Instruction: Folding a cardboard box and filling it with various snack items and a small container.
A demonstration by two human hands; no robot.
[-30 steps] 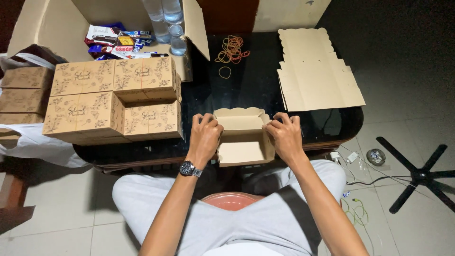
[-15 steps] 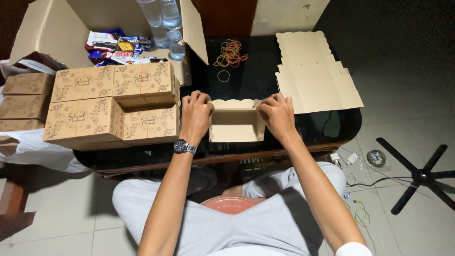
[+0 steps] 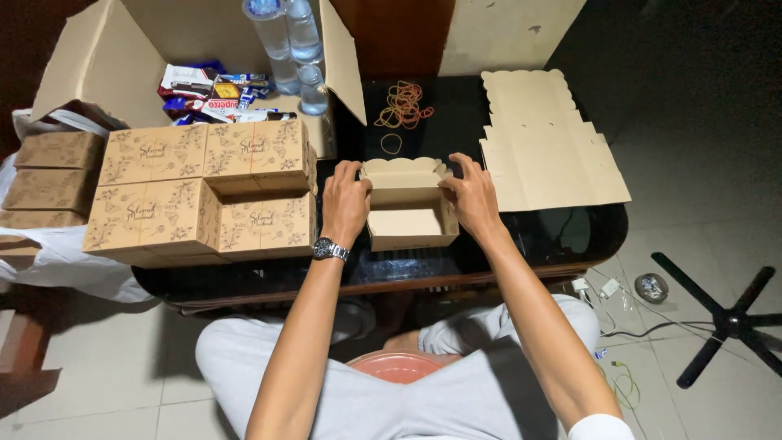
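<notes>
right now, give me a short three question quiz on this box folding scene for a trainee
1. True or false: the open kraft box is held between the left hand and the right hand.
2. Which lies right of the open box? A) flat box blanks B) water bottles C) stacked closed boxes
3. Fill in: the loose pile behind the open box is rubber ____.

Key: 1 true; 2 A; 3 bands.
</notes>
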